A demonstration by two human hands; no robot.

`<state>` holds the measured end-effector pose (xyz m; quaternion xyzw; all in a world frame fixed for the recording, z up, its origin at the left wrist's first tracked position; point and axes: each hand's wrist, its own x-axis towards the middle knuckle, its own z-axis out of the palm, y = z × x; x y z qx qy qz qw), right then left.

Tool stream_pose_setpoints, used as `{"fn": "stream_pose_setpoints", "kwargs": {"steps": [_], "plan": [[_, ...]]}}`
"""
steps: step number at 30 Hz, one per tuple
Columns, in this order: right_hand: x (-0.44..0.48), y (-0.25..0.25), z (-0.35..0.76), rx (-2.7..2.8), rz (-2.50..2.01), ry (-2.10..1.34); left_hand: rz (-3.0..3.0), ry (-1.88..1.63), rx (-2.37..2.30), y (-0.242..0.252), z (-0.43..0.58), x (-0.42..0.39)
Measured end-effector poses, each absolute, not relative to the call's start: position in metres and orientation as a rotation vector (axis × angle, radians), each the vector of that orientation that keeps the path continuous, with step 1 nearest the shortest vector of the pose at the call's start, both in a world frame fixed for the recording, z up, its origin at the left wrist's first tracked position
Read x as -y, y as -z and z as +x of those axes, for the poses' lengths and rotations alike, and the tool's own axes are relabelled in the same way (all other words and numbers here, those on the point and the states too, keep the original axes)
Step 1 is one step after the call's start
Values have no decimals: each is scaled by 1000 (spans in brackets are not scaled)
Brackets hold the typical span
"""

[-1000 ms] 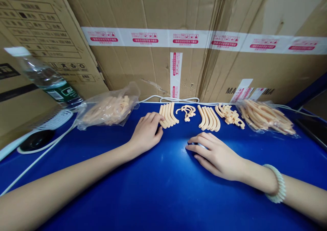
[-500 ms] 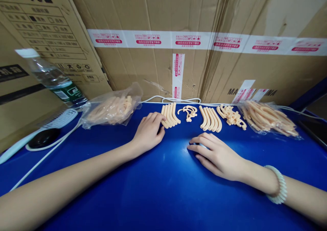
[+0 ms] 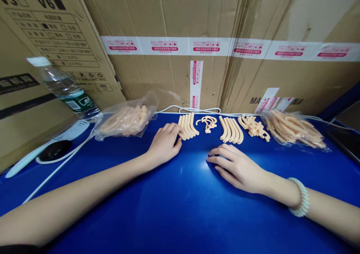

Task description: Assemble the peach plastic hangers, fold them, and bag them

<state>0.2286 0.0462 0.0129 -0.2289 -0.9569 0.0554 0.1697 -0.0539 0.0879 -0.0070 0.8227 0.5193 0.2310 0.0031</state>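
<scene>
My left hand [image 3: 165, 142] rests palm down on the blue table, its fingers loosely bent and the thumb apart. Its fingertips touch or lie just beside the leftmost of several curved beige plastic strips [image 3: 189, 126] in a neat row. My right hand [image 3: 237, 168] lies with fingers spread on the table, holding nothing. Just beyond it is a second row of curved beige strips [image 3: 231, 129]. Between the rows sits a small group of thin curved beige parts [image 3: 207, 123]. To the right is a heap of small beige parts [image 3: 254, 127].
Clear plastic bags of beige parts lie at left [image 3: 126, 120] and right [image 3: 294, 128]. Far left are a water bottle [image 3: 71, 93], a pale hairbrush [image 3: 30, 159] and a black oval object [image 3: 54, 150]. White cable [image 3: 194, 111] runs along cardboard boxes [image 3: 168, 14] at the back.
The camera view has shifted slightly, so the bottle and hairbrush appear further right. Both hands stay in nearly the same places, and the beige parts have not moved.
</scene>
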Motion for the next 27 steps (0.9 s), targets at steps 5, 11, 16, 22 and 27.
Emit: {"fn": "stream_pose_setpoints", "kwargs": {"steps": [5,11,16,22,27], "plan": [[-58,-18,229,2630,-700,-64,2596,-736,-1606,9,-54,-88],[-111,-35,235,2513,-977,37,2607,-759,-1575,11,-53,-86],[-156,-39,230,2519,-1059,-79,2619,-777,-1545,10,-52,-84],[-175,-41,224,2461,-1042,-272,2683,-778,-1500,10,-51,-83],[-178,-44,227,2237,-1052,-443,2745,-811,-1474,11,-53,-85]]}}
